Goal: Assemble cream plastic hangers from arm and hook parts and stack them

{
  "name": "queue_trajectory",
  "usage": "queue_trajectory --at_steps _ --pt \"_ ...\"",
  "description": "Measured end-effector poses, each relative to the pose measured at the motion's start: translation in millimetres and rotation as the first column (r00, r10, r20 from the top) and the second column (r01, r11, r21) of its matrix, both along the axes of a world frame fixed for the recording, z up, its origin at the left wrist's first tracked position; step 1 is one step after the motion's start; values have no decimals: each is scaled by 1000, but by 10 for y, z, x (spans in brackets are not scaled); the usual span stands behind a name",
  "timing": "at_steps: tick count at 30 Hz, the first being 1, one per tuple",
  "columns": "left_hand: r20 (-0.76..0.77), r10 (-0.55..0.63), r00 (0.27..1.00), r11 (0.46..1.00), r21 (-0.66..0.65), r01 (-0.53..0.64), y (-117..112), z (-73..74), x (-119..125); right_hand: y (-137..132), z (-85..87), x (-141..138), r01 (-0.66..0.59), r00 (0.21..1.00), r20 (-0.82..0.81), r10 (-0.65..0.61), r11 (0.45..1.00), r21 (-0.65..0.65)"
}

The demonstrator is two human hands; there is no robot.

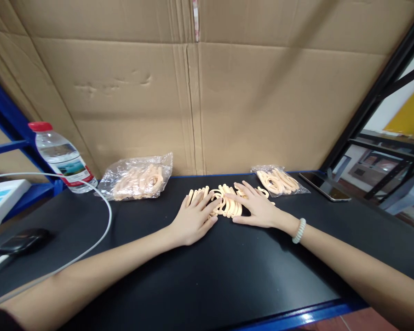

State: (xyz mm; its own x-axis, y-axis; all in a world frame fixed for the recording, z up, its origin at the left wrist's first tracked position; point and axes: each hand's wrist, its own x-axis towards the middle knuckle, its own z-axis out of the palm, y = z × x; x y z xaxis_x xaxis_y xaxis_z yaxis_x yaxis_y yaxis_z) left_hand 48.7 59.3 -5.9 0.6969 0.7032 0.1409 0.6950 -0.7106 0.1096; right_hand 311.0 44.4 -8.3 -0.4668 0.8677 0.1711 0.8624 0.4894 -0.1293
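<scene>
A spread of pale cream curved pieces (229,208), some hook-like and some rod-like, lies on the black tabletop (221,276). My left hand (192,221) rests over the left part of the spread, palm down, fingers stretched out and apart. From the other side my right hand (257,207) lies over the right part, its fingers also spread. Both hands touch or hover just above the pieces; the palms hide some of them. I see nothing gripped in either hand. A light beaded band circles my right wrist.
Clear plastic bags of similar pieces stand at the back left (138,181) and back right (278,180). A phone (324,186) lies far right. On the left are a water bottle (64,158), a white cable (108,220) and a black device (24,241). A cardboard wall (124,101) rises behind.
</scene>
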Motion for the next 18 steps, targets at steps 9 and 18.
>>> queue_trajectory --at_steps 9,18 --pt "2 24 1000 1000 -17 -24 598 56 99 640 -23 66 -6 1000 17 5 1000 14" --pt "49 21 999 1000 -20 -20 684 36 85 731 -50 68 -21 999 25 20 999 41"
